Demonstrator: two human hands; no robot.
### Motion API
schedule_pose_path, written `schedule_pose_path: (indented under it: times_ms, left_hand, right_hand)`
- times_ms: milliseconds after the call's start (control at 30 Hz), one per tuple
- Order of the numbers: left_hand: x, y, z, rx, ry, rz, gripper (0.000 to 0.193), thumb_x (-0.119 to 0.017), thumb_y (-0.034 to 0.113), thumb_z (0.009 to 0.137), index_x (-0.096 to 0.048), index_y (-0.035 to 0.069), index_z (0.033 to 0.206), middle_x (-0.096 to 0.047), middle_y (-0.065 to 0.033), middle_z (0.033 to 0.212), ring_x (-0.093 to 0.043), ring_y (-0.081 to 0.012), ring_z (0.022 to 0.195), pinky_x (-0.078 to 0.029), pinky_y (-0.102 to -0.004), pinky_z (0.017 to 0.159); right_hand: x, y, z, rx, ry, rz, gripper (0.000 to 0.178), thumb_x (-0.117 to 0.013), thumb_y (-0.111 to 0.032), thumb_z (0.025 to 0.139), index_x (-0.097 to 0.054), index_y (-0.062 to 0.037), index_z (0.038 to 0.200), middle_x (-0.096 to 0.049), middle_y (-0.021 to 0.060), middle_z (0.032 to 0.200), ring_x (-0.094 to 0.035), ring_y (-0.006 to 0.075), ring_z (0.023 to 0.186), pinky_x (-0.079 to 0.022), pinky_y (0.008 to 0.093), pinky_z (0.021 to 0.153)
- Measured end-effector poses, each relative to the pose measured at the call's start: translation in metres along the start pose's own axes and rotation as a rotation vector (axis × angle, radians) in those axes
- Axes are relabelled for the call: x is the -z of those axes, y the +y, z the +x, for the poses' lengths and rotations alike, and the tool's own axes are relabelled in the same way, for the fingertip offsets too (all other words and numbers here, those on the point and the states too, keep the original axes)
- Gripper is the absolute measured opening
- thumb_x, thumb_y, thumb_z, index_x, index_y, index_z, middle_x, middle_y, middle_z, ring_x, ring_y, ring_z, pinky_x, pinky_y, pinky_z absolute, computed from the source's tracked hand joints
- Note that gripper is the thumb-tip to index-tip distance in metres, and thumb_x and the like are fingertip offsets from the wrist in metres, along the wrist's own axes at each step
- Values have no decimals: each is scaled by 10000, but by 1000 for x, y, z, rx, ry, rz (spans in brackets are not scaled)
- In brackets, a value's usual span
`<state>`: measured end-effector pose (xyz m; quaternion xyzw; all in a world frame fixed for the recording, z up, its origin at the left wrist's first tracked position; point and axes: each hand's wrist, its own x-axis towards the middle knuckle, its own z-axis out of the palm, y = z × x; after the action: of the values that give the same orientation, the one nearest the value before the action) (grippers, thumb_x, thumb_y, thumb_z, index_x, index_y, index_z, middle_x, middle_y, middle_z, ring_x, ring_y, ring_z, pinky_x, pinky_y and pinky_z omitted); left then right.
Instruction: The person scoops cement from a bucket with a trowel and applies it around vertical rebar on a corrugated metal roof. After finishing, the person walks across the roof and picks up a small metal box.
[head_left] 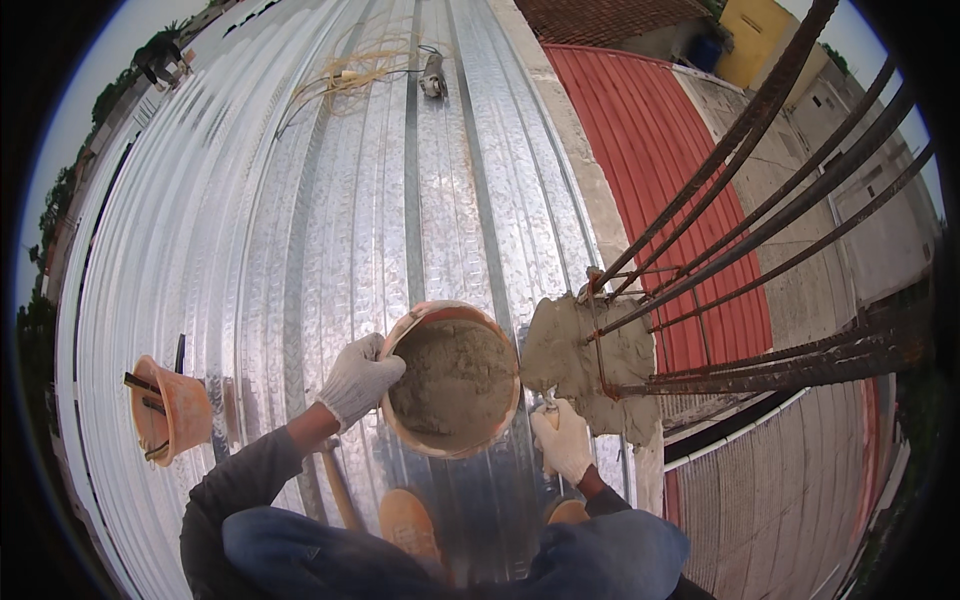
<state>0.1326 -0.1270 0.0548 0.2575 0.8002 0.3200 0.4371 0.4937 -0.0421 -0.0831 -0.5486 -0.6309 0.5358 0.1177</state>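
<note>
A round orange bucket point(505, 425) stands on the metal sheeting in front of me, holding grey wet mortar point(455, 375). My left hand point(358, 382), in a white knit glove, is closed on the bucket's left rim. On the bucket's right, my gloved right hand point(564, 440) is wrapped round the handle of a trowel point(549, 402). Its blade is mostly hidden against a mound of mortar point(580, 350) on the wall top. Rusty rebar point(735, 235) rises out of that mound, tied with thin stirrups.
Left of me sits a second orange bucket point(172, 410) with dark tools inside. A wooden handle point(341, 490) lies near my shoe. Farther off are an angle grinder point(433, 77) and a tangled yellow cord point(350, 75). Another person point(160, 60) bends at the far left. Rebar crowds the right side beside the roof edge.
</note>
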Motion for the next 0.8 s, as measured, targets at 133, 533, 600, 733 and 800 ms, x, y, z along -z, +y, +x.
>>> schedule_pose_path:
  times_ms: [133,533,600,733,800]
  left_hand:
    - [-1,8,4,-21,2,56,251,-801,238,964,-723,2,991,-706,-35,879,-658,-104,732,-566,-320,656]
    - [-2,4,15,-35,6,54,327,-800,252,890,-754,-38,1035,-724,-73,900,-685,-154,805,-584,-362,741]
    - [-2,3,17,-31,7,66,327,-783,244,888,-752,-44,1040,-731,-81,903,-690,-160,813,-585,-364,748]
    - [-4,13,14,-53,-1,134,331,-762,236,882,-754,-48,1052,-735,-91,903,-696,-166,830,-590,-372,766]
    - [-5,8,17,-71,7,141,339,-762,240,882,-756,-51,1056,-735,-92,904,-698,-171,836,-593,-377,775]
  right_hand:
    - [-11,14,-1,80,102,-76,335,-738,-314,1043,-730,6,1142,-790,252,901,-804,437,881,-608,510,825]
    - [-18,20,0,199,176,-73,304,-731,-284,1030,-723,3,1129,-782,242,891,-800,407,849,-604,502,809]
    - [-18,16,-1,172,159,-74,322,-736,-300,1037,-724,-5,1165,-789,256,928,-797,448,898,-603,526,831]
    - [-18,22,-2,198,182,-104,341,-745,-322,1042,-729,-18,1197,-795,261,962,-800,460,928,-607,537,849]
    - [-16,26,-6,245,163,-94,348,-758,-326,1038,-733,-25,1211,-796,260,961,-803,457,929,-610,538,851]
